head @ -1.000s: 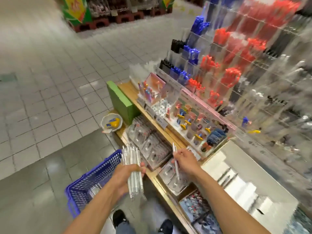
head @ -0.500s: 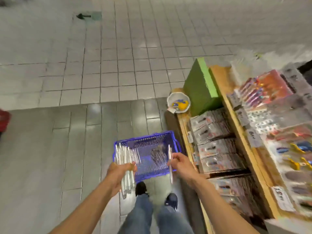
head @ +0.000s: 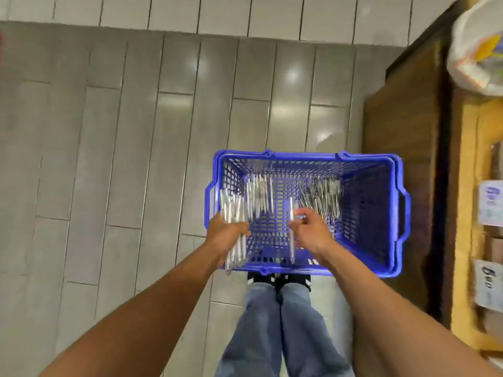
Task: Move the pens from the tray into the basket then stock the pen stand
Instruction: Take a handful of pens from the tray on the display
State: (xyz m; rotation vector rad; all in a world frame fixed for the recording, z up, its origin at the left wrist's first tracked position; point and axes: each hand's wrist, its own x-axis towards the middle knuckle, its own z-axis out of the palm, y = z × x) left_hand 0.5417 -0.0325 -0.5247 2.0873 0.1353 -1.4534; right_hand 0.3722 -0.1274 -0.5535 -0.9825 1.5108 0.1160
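A bundle of clear pens (head: pixel 234 227) is being gripped in the left hand (head: pixel 226 236), fingers wrapped round its middle, pen ends sticking out above and below the fist; it is being held over the near-left corner of the blue basket (head: pixel 373 213). A single pen (head: pixel 291 232) is being pinched upright in the right hand (head: pixel 310 232) between thumb and curled fingers, over the middle of the basket. More pens are lying inside the basket in two loose heaps: one (head: pixel 258 200) at the far-left of the floor, another (head: pixel 322 198) towards the far-right, just beyond the right hand. The basket is being viewed from straight above, sitting on the grey tiled floor (head: pixel 109 159) just ahead of the person's shoes (head: pixel 280 280), jeans (head: pixel 272 330) showing below. A wooden display shelf (head: pixel 402 159) is standing just beside the basket's right side, price labels (head: pixel 485 278) along its edge, blurred and not legible. A white bowl (head: pixel 476 50) with something yellow in it is sitting at the shelf's far end, top right. White tiles (head: pixel 245 12) are running along the top edge.
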